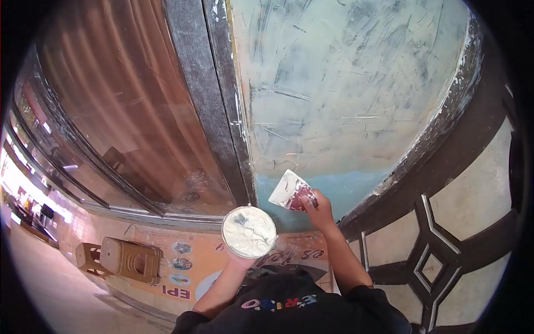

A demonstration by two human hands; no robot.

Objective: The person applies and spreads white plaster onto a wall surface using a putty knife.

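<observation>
Black shirt (278, 317) sits closest; from afar I see the right hand (319, 211) gripping a scraper (290, 191), light and stiff I think, best held by its handle. The left hand (241, 261) holds up a tub (262, 255) of soft-looking white paste (248, 231), probably heavy, both near the wall (356, 83)

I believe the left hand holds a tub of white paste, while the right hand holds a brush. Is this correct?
Not quite: the right hand holds a scraper, not a brush, as the head view shows. The left hand does hold the tub of white paste.
</observation>
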